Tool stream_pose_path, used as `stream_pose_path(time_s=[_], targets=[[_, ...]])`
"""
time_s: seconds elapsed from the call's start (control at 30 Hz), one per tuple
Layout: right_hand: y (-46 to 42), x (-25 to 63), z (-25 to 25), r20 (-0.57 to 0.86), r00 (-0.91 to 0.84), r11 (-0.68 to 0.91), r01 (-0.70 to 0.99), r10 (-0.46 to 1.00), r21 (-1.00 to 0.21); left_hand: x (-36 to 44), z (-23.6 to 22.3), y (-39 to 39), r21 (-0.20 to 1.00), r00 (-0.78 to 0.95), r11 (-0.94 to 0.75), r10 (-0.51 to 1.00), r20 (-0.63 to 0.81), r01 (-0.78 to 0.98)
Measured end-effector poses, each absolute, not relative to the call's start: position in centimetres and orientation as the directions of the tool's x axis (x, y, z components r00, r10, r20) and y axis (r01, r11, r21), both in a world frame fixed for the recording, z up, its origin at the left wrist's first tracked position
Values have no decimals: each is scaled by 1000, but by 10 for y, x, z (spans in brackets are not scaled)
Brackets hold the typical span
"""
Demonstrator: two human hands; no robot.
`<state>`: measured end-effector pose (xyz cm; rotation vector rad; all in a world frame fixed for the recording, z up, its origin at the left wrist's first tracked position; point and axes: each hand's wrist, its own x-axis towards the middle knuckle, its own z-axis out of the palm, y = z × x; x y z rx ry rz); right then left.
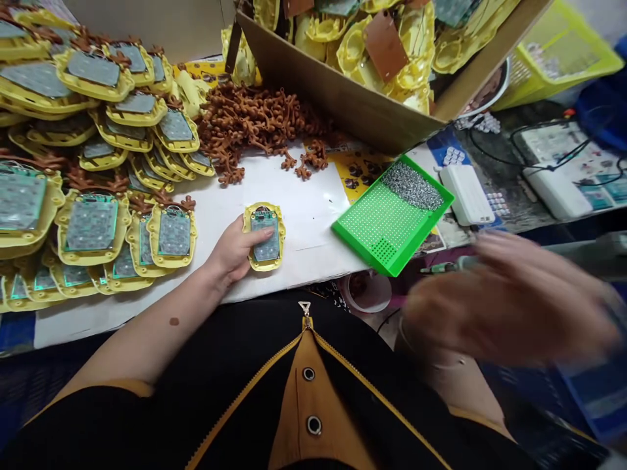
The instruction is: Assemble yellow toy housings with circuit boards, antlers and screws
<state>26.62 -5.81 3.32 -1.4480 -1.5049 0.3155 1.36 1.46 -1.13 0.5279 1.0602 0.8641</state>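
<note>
My left hand grips a yellow plastic toy casing with a green circuit board set in it. The thumb presses on the board's face, and the casing is held just above the white tabletop. Smeared by motion, my right hand is off to the right, beyond the table's front edge; its fingers are too blurred to show what they do. Between the hands lies a green tray with a dotted bed and a heap of small silvery screws.
Stacked yellow casings with boards fill the left side. Brown branch-shaped plastic pieces are piled at the back, beside a cardboard box of yellow shells. White power boxes, cables and a yellow basket stand at right.
</note>
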Motion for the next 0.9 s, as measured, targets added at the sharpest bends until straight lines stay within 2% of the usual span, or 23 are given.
stream_pose_path(time_s=[0.03, 0.07, 0.1, 0.13, 0.2, 0.23, 0.3, 0.37, 0.4, 0.47, 0.53, 0.6, 0.63, 0.7, 0.9], targets=[[-44, 252, 32, 446, 85, 268, 695, 891, -667, 9, -13, 16, 744, 201, 561, 827, -525, -363], [-26, 237, 29, 481, 56, 262, 780, 875, -568, 6, -14, 16, 746, 191, 553, 832, -522, -372], [-4, 223, 24, 430, -52, 256, 864, 901, -433, 3, -16, 17, 745, 190, 550, 834, -519, -378], [19, 210, 19, 331, -109, 220, 922, 937, -319, 1, -17, 17, 742, 198, 550, 834, -516, -384], [64, 192, 7, 128, -107, 121, 987, 986, -110, -3, -19, 18, 731, 217, 556, 830, -514, -395], [82, 187, 1, 59, -130, 132, 991, 990, -34, -4, -20, 18, 723, 221, 560, 827, -517, -404], [103, 185, -7, -23, -149, 149, 989, 989, 21, -6, -20, 19, 703, 225, 571, 818, -529, -423], [107, 190, -12, 29, -151, 152, 986, 988, -68, -8, -18, 20, 683, 238, 585, 808, -539, -438], [104, 194, -12, 94, -132, 147, 974, 987, -172, -8, -18, 20, 675, 251, 591, 803, -540, -441], [93, 205, -14, 201, -26, 122, 867, 979, -483, -9, -17, 20, 666, 284, 601, 798, -531, -443], [81, 215, -17, 168, 107, 71, 598, 980, -798, -9, -18, 20, 666, 311, 603, 797, -518, -439], [71, 220, -23, 59, 171, 7, 290, 984, -957, -9, -20, 20, 675, 314, 597, 803, -507, -434], [67, 221, -27, 24, 180, -8, 175, 983, -985, -9, -21, 20, 682, 307, 591, 807, -505, -431], [63, 219, -33, 17, 205, 6, 56, 979, -998, -8, -23, 20, 698, 283, 574, 818, -500, -427], [57, 205, -30, 155, 243, 131, 111, 958, -985, -8, -23, 17, 746, 243, 507, 862, -444, -432]])
